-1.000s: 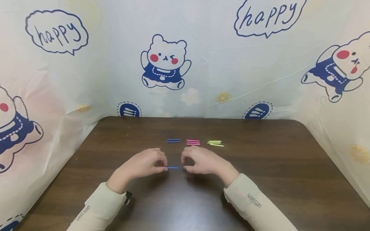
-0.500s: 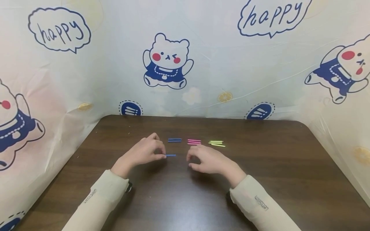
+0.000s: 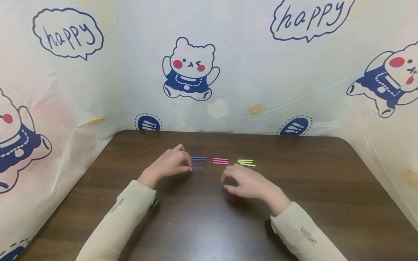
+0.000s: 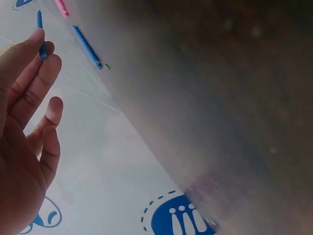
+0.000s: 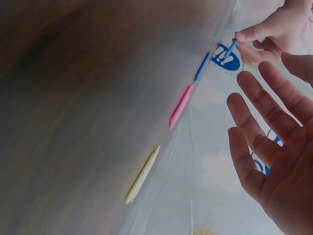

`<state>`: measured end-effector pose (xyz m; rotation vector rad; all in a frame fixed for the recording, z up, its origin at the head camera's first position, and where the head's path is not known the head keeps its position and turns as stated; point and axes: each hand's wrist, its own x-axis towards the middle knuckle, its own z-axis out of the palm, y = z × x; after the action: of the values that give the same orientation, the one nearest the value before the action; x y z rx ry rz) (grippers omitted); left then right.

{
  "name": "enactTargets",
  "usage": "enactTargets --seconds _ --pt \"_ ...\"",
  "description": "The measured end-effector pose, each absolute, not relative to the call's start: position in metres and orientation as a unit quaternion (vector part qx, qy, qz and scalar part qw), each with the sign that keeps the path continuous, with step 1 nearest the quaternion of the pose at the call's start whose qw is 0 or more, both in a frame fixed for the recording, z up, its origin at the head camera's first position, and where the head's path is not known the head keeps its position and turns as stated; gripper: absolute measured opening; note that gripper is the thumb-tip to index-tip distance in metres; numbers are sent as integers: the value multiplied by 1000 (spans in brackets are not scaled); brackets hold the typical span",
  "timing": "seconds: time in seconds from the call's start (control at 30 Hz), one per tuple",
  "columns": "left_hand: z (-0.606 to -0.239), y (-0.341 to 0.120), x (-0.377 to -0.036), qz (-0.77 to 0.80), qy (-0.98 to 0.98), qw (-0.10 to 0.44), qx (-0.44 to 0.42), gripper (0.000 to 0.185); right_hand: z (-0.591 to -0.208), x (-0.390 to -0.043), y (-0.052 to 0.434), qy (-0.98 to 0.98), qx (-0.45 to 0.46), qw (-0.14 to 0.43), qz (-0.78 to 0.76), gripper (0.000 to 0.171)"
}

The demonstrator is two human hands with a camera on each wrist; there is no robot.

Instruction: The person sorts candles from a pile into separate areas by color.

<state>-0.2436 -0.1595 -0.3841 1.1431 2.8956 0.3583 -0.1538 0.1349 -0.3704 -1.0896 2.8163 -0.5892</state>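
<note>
Since a second ago your left hand (image 3: 169, 165) has carried the loose blue stick (image 3: 197, 168) away from your body and toward the sorted rows, while your right hand (image 3: 248, 183) has let go of it and drifted off to the right. Your left fingers (image 4: 41, 49) now pinch one end of that stick; it lies just in front of the blue pair (image 3: 198, 158), not yet lined up with it. Your right fingers (image 5: 254, 112) are spread and relaxed, holding nothing, hovering just short of the yellow sticks (image 3: 245, 162).

By my reading the sorting is nearly done: beyond your fingertips the blue, the pink sticks (image 3: 220, 161) and the yellow ones already sit in three neat groups on the tabletop (image 3: 326, 188), and only this last blue piece remains to be laid beside its pair.

As for writing, the backdrop (image 3: 261, 72) shows "happy" in speech bubbles above cartoon bears, and both your sleeves carry a small printed logo that seems to read "Lessism", though it is too small to be sure.
</note>
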Motion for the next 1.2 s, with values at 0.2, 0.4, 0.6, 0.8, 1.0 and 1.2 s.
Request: enactTargets --seconds 0.2,0.4,0.6,0.8,1.0,1.2 --pt "-386 -157 -253 111 929 21 352 9 -372 -149 159 919 -350 7 -183 14" --pt "-384 -148 -259 114 935 40 334 8 -370 -142 183 926 -322 16 -194 15" --pt "-384 -140 -266 110 936 62 329 10 -366 -130 215 932 -309 -12 -190 14" --pt "-391 -136 -275 108 934 77 331 11 -367 -118 252 938 -291 -73 -172 14" --pt "-391 -134 -278 104 933 83 334 10 -374 -104 291 940 -274 -135 -149 17" --pt "-394 -136 -285 106 931 98 335 11 -381 -94 324 947 -237 -158 -144 23"
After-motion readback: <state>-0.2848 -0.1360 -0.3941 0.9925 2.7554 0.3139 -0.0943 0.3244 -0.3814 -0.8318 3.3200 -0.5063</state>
